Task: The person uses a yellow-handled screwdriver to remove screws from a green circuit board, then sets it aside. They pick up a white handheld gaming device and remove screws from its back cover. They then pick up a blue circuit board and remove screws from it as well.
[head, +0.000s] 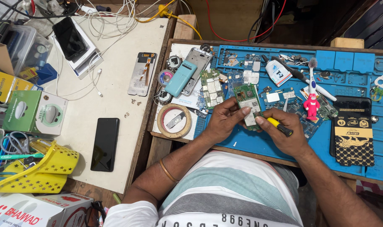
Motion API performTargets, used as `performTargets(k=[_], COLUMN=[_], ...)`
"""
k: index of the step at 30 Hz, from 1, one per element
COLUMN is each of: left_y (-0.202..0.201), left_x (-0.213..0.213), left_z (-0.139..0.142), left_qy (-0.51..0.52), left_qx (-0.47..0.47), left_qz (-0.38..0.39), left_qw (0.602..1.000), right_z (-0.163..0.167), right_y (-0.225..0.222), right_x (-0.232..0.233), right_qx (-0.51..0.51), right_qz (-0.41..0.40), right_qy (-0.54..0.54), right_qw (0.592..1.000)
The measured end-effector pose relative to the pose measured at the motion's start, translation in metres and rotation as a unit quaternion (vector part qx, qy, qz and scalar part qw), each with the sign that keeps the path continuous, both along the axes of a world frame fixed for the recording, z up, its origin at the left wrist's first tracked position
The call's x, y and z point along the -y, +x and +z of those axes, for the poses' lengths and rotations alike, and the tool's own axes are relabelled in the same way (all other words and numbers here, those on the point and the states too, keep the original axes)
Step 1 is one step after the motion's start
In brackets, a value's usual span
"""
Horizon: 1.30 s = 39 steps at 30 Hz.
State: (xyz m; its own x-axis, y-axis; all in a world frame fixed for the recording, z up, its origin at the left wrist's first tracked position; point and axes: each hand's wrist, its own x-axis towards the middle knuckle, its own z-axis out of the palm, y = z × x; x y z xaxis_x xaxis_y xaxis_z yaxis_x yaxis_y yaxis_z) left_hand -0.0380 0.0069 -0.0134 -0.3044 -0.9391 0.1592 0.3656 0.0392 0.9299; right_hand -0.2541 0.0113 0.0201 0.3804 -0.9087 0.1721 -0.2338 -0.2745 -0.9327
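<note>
**Both hands on a circuit board at a cluttered repair desk**

A person in a striped shirt leans over a blue silicone work mat point(250, 145) laid on a wooden desk point(160, 147). The left hand point(225, 120) grips a green rectangular phone circuit board point(248, 103), fingers point(242, 111) clenched around its lower left edge and holding it tilted just above the mat. The right hand point(286, 132) meets the board from the other side, its fingers closed around a small screwdriver with a yellow and black handle point(280, 127); the tool's tip is hidden behind the fingers, so whether it touches the board cannot be told.

Just left of the hands, a roll of tan tape point(174, 121) sits on a white sheet. Beyond it a pale teal rectangular case point(181, 78) lies across a silver phone frame point(197, 63), with a second green circuit board point(211, 88) beside them. To the right stand a small pink figurine point(311, 106) and a white toothbrush point(312, 77), and a black and gold patterned packet point(353, 134) rests near the mat's right end. Well apart, on the pale desk to the left, a black smartphone point(105, 143) lies face up near a yellow star-cut plastic basket point(40, 168).
</note>
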Motion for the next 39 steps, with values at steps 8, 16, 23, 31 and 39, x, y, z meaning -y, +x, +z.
performTargets(k=[8, 16, 23, 31, 39], left_y=[0.0005, 0.0011, 0.0014, 0.001, 0.0017], left_x=[0.0005, 0.0008, 0.0014, 0.0015, 0.0007], left_z=[0.0017, 0.003, 0.0037, 0.0029, 0.0028], left_qy=[0.016, 0.014, 0.016, 0.014, 0.024], left_qx=[-0.028, -0.028, -0.034, -0.037, -0.041], left_qz=[0.022, 0.023, 0.014, 0.014, 0.008], left_qw=[0.999, 0.999, 0.999, 0.999, 0.999], right_z=[-0.001, -0.001, 0.0011, 0.0015, 0.0036], right_y=[0.0006, 0.0, 0.0001, -0.0001, 0.0008], right_x=[0.0006, 0.0019, 0.0027, 0.0029, 0.0016], right_qx=[0.011, -0.009, -0.012, -0.021, -0.024], right_qz=[0.009, 0.002, -0.001, -0.004, -0.005], right_qy=[0.009, 0.009, 0.004, 0.003, -0.008], right_qw=[1.0, 1.0, 1.0, 1.0, 1.0])
